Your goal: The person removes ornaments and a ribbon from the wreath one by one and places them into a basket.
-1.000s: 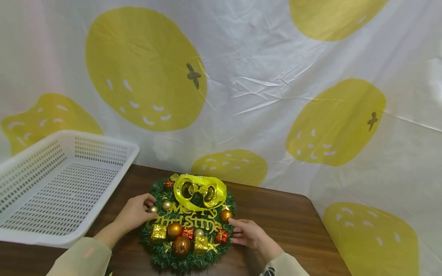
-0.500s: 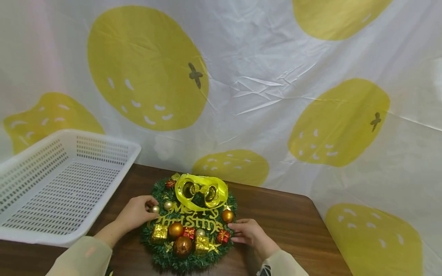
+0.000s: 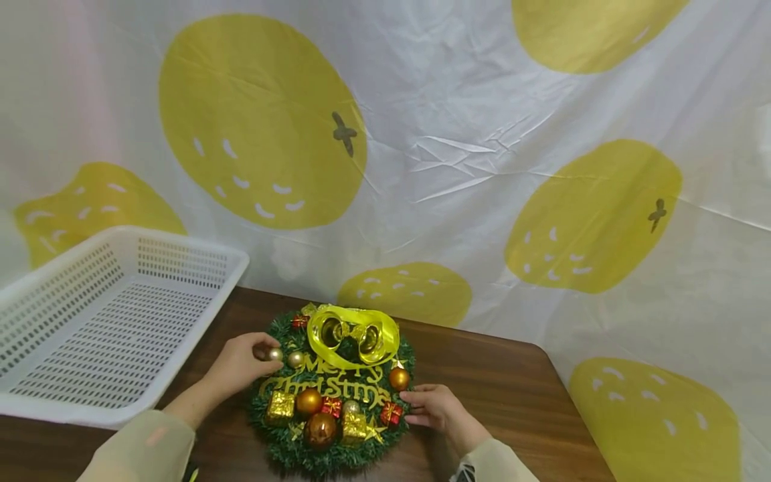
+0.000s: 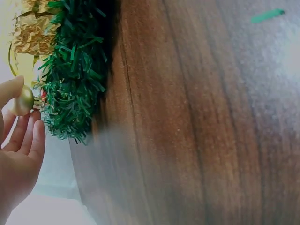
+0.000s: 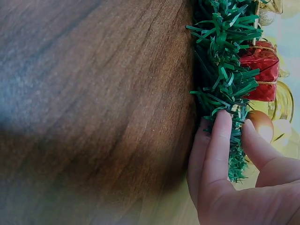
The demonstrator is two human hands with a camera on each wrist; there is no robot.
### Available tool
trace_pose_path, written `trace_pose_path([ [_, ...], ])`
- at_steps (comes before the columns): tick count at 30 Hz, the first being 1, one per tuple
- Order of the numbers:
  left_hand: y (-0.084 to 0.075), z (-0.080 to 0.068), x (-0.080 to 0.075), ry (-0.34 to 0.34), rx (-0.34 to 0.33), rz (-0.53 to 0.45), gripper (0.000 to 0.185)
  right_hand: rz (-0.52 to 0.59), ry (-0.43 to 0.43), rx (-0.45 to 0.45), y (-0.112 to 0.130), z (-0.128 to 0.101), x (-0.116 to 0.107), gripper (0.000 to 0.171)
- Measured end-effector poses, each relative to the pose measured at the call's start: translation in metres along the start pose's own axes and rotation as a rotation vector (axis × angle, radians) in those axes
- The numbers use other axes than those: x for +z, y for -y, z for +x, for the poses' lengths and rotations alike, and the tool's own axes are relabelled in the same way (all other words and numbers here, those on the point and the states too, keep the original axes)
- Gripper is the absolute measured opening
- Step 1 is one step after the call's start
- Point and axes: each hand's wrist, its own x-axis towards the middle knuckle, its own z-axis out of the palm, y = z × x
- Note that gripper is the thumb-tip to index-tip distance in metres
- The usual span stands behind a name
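A green Christmas wreath [image 3: 337, 448] lies on the brown table [image 3: 494, 388], with yellow ribbon and bells [image 3: 352, 335], gold "Merry Christmas" lettering, gift boxes and balls. My left hand [image 3: 265, 356] is at its left edge and pinches a small gold ball [image 3: 275, 354]. The left wrist view shows that ball [image 4: 22, 100] between thumb and fingers [image 4: 35, 136], just off the wreath's needles [image 4: 75, 79]. My right hand [image 3: 409, 407] holds the wreath's right edge. In the right wrist view its fingers [image 5: 220, 150] lie against the needles [image 5: 225, 56], with the thumb by an orange ball [image 5: 261, 124].
A white perforated plastic basket [image 3: 90, 314] stands at the table's left, close to my left arm. Behind the table hangs a white sheet with yellow fruit prints [image 3: 259, 120]. Bare wood stretches to the right of the wreath up to the table's rounded corner [image 3: 536, 348].
My left hand has lifted the small gold ball slightly up and right, toward the neighbouring ball. My right hand stays on the wreath's right edge.
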Motion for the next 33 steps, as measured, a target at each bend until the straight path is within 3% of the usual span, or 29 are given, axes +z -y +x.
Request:
trace_pose_path([
  [6, -0.003, 0.002, -0.001, -0.040, -0.028, 0.001, 0.028, 0.009, 0.005, -0.005, -0.003, 0.001, -0.001, 0.057],
  [15, -0.009, 0.006, -0.004, -0.047, -0.054, -0.019, 0.026, 0.008, -0.004, 0.001, -0.003, 0.001, -0.001, 0.054],
  [33, -0.028, 0.013, -0.027, -0.088, 0.015, -0.029, 0.027, 0.001, -0.005, -0.006, -0.001, -0.003, 0.001, 0.056],
])
